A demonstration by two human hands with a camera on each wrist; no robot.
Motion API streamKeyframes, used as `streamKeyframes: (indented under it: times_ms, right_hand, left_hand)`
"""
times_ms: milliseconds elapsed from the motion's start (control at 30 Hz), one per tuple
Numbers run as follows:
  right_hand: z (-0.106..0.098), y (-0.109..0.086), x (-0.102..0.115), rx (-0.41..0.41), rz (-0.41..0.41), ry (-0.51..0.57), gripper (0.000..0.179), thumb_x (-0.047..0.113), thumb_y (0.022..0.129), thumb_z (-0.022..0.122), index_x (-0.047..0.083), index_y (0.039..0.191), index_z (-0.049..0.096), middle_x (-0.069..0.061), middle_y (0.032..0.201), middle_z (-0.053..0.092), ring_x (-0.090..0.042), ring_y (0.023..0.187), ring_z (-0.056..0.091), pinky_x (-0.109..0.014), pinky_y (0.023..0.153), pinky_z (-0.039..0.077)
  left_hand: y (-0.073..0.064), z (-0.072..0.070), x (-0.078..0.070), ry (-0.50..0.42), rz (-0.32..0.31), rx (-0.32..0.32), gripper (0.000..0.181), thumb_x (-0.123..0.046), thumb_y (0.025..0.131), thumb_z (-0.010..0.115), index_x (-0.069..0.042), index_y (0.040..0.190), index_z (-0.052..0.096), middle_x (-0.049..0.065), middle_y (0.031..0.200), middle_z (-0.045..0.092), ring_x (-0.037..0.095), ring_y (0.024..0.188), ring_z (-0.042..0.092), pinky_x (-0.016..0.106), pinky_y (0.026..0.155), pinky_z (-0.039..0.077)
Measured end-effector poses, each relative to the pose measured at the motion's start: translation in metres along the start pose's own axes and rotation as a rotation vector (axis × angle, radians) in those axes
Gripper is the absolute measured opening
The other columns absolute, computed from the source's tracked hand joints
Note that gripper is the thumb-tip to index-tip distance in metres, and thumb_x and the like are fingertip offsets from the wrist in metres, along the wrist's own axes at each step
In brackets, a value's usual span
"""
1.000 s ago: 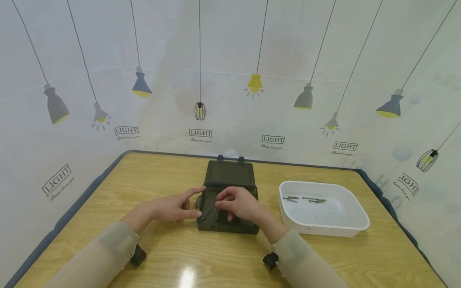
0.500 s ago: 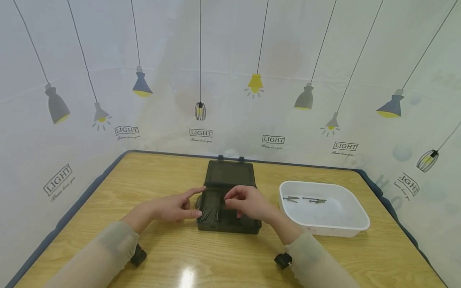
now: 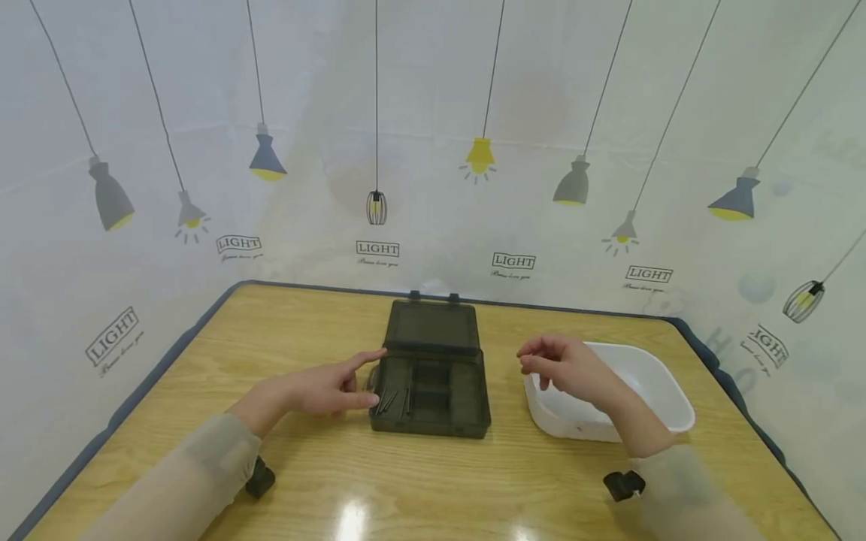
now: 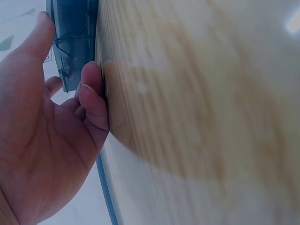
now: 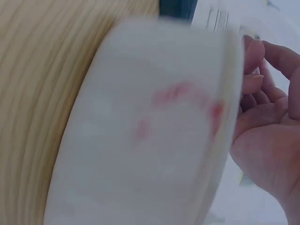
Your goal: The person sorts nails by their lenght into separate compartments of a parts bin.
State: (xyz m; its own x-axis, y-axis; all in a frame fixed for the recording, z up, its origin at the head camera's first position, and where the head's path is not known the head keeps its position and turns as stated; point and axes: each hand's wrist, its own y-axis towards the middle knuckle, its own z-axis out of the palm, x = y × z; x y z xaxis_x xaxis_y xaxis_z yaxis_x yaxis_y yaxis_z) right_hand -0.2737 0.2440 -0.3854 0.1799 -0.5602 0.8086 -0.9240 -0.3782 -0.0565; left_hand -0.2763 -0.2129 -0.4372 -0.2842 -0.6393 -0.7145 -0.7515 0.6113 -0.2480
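Observation:
A dark translucent compartment box (image 3: pixel 429 430) lies on the table with its lid (image 3: pixel 433 325) folded back. Several thin metal screws or nails (image 3: pixel 386 403) lie in its left part; their exact kind is too small to tell. My left hand (image 3: pixel 314 389) touches the box's left edge with outstretched index finger and thumb, its other fingers bent. Over the left end of a white plastic tray (image 3: pixel 649 383) hovers my right hand (image 3: pixel 571 372), fingers loosely bent, nothing visible between them. In the right wrist view, the tray's side (image 5: pixel 117 126) stands beside that hand. The tray's left inside is hidden.
The wooden table (image 3: pixel 419 488) has a dark blue border along its far and side edges. Behind it hangs a white cloth (image 3: pixel 433 98) printed with lamps. Dividers (image 3: pixel 431 376) split the box's inside.
My right hand has moved right, from above the box to over the tray, uncovering the box's inside and covering the metal pieces in the tray. The left hand has stayed put.

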Motion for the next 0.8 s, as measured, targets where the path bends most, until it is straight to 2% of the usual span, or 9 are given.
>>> streamKeyframes:
  times_ms: [167,333,600,800]
  right_hand:
    - [-0.034,-0.007,-0.035,-0.039,0.093,-0.056,0.035,0.033,0.112,0.067,0.004,0.129,0.070,-0.017,0.117,0.076,-0.021,0.083,0.068,-0.032,0.067,0.053]
    - [-0.056,-0.012,-0.064,-0.063,0.189,-0.113,0.035,0.030,0.113,0.065,0.003,0.135,0.068,-0.016,0.117,0.077,-0.021,0.086,0.067,-0.032,0.068,0.053]
    - [-0.066,-0.013,-0.097,-0.081,0.305,-0.222,0.027,0.021,0.109,0.069,0.007,0.131,0.072,-0.006,0.092,0.071,-0.022,0.079,0.064,-0.034,0.068,0.052]
    - [-0.065,-0.010,-0.111,-0.066,0.320,-0.243,0.030,0.019,0.108,0.069,0.008,0.137,0.071,-0.006,0.090,0.070,-0.023,0.079,0.064,-0.036,0.070,0.052]
  left_hand:
    - [0.000,-0.001,0.000,-0.001,0.000,-0.001,0.093,-0.054,0.108,0.067,-0.033,0.178,0.010,0.007,0.088,0.066,0.021,0.070,0.062,0.036,0.069,0.053]
    - [0.001,0.001,0.002,-0.008,-0.003,0.003,0.092,-0.055,0.108,0.067,-0.035,0.178,0.010,0.007,0.088,0.066,0.021,0.070,0.062,0.036,0.069,0.053]
    - [0.003,0.001,0.004,-0.005,0.003,-0.002,0.092,-0.055,0.108,0.067,-0.035,0.178,0.010,0.007,0.087,0.065,0.020,0.070,0.061,0.036,0.068,0.053]
    - [0.003,0.001,0.005,-0.009,0.002,-0.006,0.092,-0.054,0.108,0.067,-0.035,0.178,0.010,0.007,0.088,0.066,0.021,0.070,0.062,0.037,0.069,0.053]
